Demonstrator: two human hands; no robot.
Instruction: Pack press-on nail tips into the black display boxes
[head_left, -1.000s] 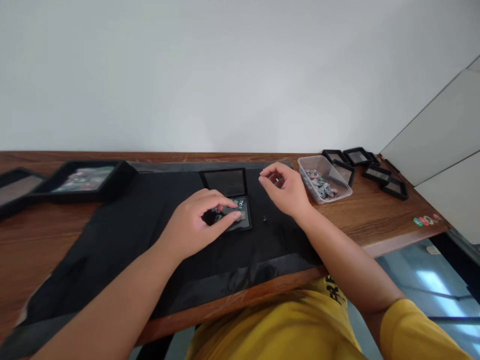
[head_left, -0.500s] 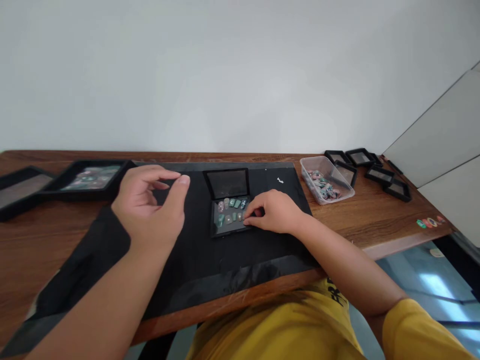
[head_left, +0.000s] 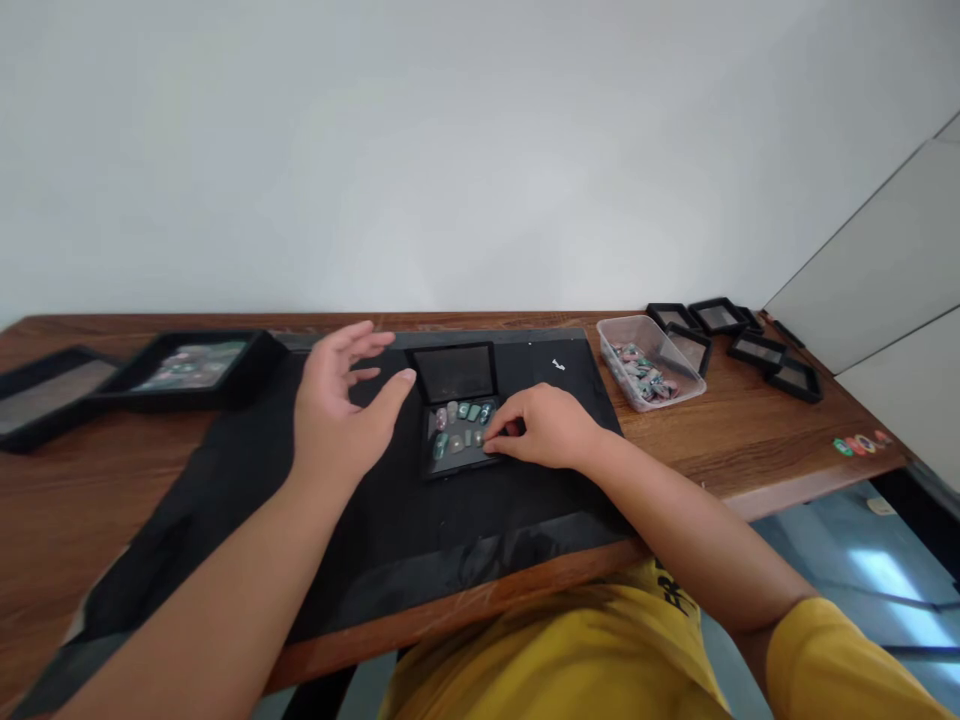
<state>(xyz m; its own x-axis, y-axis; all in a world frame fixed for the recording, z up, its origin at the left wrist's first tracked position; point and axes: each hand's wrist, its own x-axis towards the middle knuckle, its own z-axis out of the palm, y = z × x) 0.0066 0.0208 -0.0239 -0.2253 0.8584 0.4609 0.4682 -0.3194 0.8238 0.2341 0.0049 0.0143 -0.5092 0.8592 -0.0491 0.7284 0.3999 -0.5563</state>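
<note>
While the left hand (head_left: pixel 341 405) gapes and the right hand (head_left: pixel 544 425) pinches, hold unclear, at the case (head_left: pixel 457 372), a tub (head_left: pixel 679 366) stands nearby.

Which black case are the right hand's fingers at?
The black case near the middle of the black mat, with its lid raised and small pieces in two rows. The other cases lie farther left or right.

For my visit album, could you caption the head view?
Right hand at the edge of an open, rectangular black case of glossy green and pink nail-shaped pieces; left hand raised, open.
</note>
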